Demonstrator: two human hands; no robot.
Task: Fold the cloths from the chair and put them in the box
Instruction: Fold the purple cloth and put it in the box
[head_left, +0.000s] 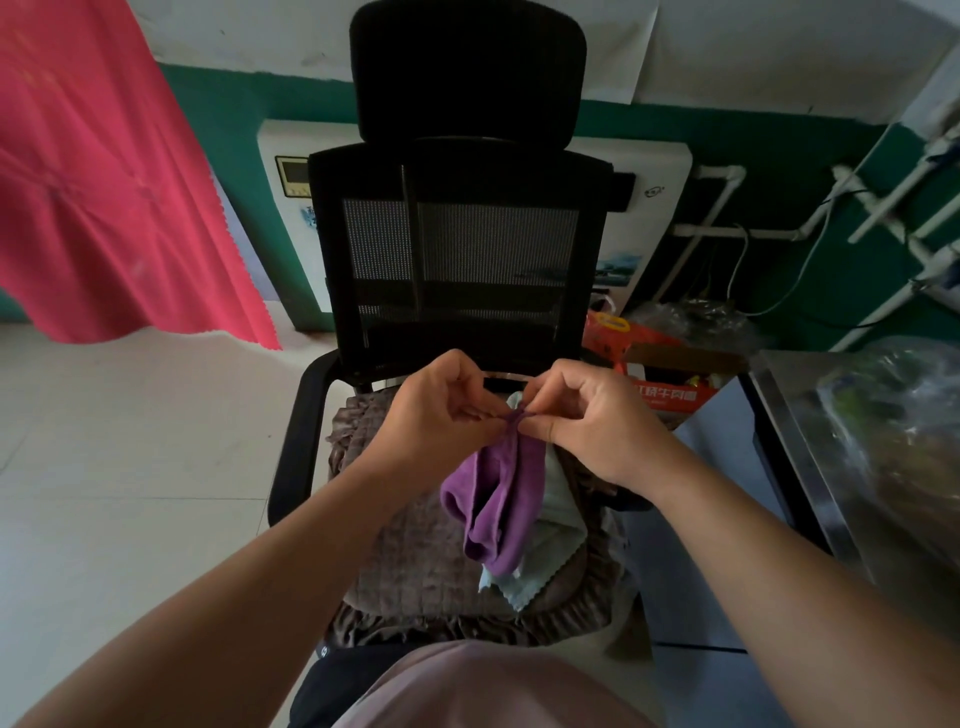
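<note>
Both hands raised over the chair (452, 249) seat, pinching one purple cloth (501, 499) by its top edge. Left hand (441, 415) and right hand (587, 415) nearly touching, fingers (540, 428) closed tight on a bunched bit of hem, thumbs pressed against forefingers, nothing else held. Rest of the purple cloth hanging free below the pinch, drooping in soft rolls, lower end reaching down to a pale blue cloth (550, 540) lying on the quilted brown seat cover (410, 561).

Judged by the drape: light, limp, plush like microfibre, no stiffness at all, so no holding a shape unaided. Not fragile, not slippery either; likely to cling a little to itself and to the seat cover. Best taken at two corners of one edge and drawn apart until hanging flat, rather than gripped mid-edge as now, where the folds stay bunched. Probably a search for a corner going on here, though the exact spot under the fingertips hidden by the hands.

Pale blue cloth not yet folded, crumpled, with a zigzag-cut edge showing near the seat front. Orange cardboard box (670, 379) on the floor just right of the chair, open at the top, with what look like bits of packaging inside, hard to tell what in the dim light.
</note>
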